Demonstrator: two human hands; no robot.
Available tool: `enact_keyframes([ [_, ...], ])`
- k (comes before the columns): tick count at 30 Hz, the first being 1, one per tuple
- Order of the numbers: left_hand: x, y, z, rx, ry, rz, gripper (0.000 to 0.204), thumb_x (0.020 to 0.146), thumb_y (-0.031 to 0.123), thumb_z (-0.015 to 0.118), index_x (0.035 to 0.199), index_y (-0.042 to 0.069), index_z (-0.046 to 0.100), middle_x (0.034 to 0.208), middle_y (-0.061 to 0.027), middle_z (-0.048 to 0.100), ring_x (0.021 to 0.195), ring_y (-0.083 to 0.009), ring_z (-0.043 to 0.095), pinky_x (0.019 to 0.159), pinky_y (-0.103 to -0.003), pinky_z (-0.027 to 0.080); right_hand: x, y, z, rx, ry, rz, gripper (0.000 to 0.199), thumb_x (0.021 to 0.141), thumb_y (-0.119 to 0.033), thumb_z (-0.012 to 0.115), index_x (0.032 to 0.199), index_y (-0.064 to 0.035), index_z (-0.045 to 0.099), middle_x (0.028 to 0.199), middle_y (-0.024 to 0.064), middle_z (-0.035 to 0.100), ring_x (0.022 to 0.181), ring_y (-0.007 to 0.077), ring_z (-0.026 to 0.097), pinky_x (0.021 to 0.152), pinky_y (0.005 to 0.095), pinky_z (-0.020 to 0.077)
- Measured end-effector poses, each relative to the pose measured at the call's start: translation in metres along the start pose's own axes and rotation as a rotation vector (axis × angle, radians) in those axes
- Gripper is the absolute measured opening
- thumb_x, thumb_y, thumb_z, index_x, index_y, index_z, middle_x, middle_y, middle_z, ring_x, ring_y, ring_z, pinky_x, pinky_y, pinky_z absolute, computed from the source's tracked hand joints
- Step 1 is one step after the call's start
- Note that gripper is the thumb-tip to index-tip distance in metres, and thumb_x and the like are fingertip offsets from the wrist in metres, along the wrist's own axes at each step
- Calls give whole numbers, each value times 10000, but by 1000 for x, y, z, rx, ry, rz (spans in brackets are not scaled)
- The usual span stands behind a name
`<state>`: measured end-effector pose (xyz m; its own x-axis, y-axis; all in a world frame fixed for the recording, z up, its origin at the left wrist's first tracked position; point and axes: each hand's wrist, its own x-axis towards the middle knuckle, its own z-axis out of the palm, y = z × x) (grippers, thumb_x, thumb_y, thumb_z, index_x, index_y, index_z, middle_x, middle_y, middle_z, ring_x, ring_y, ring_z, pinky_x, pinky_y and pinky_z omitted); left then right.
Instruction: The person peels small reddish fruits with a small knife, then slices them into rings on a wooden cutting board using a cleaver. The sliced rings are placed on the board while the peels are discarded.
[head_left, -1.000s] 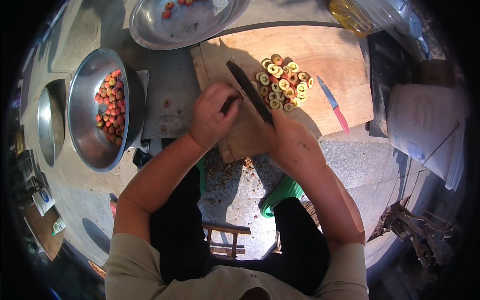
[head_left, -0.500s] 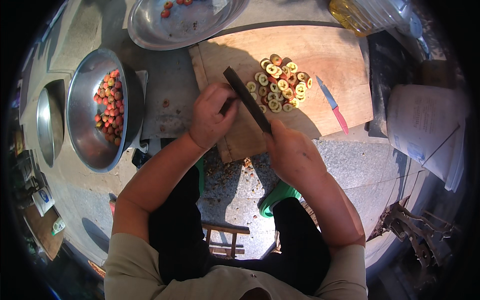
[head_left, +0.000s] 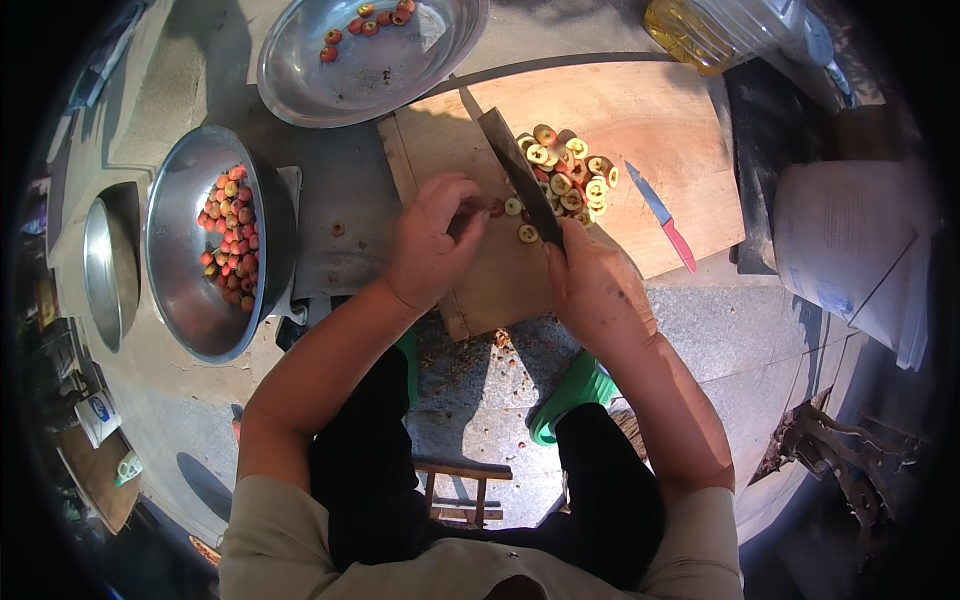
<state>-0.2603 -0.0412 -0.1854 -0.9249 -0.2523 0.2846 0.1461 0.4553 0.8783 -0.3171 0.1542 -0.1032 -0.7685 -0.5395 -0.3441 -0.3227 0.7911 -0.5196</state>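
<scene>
My right hand (head_left: 603, 290) is wrapped round the handle of a dark-bladed cleaver (head_left: 520, 172), held nearly edge-on over the near left of the wooden board (head_left: 660, 110). To the left of the blade my left hand (head_left: 437, 235) hovers, fingers curved and thumb apart, with nothing visible between them. A small red piece of fruit (head_left: 496, 207) lies between its fingertips and the blade. Beyond the cleaver is a heap of sliced small red fruit (head_left: 570, 178), pale inside with dark cores; the blade hides part of it.
A red-handled knife (head_left: 660, 215) lies on the board's right side. Small whole red fruits fill part of a steel basin (head_left: 180, 285) at left; a few sit in another basin (head_left: 300, 75) at the back. A white bucket (head_left: 840, 240) and an oil bottle (head_left: 700, 35) stand right.
The cleaver has shifted right and stands steeper, now in front of the slices' left part. My left hand has moved slightly right. The whole view has shifted a little.
</scene>
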Motion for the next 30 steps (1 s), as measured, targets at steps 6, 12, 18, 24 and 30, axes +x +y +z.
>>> enact_keyframes([
  [6,67,20,-21,66,211,160,202,874,-45,663,1064,18,635,1014,-135,637,806,-232,679,714,-331,562,-21,-2,-3,36,-16,-53,220,1014,-200,578,1147,-26,556,806,272,678,762,479,672,664,578,516],
  [12,176,-34,-63,448,386,84,117,897,61,671,1013,51,680,975,-144,669,902,-310,673,832,-413,538,-31,7,5,43,-67,-123,215,1009,-202,584,1127,-26,548,781,259,679,729,472,671,650,570,528],
  [18,219,-105,-112,827,183,-163,277,916,76,618,1178,70,708,1190,-200,692,1097,-380,669,954,-445,525,-32,3,3,13,-188,-124,233,1016,-232,576,1140,-36,548,772,244,685,731,468,676,659,565,536],
  [24,232,-132,-120,860,-63,-216,353,942,98,591,1279,96,695,1270,-213,662,1196,-375,637,1012,-459,504,-29,4,5,9,-229,-134,236,1021,-242,569,1133,-35,547,765,238,685,739,464,681,665,567,537],
  [30,238,-141,-123,1095,-117,-241,249,950,107,580,1171,68,687,1180,-235,671,1129,-406,653,969,-497,525,-29,13,13,34,-176,-164,269,988,-240,632,1176,-57,569,786,235,687,742,469,674,652,562,535],
])
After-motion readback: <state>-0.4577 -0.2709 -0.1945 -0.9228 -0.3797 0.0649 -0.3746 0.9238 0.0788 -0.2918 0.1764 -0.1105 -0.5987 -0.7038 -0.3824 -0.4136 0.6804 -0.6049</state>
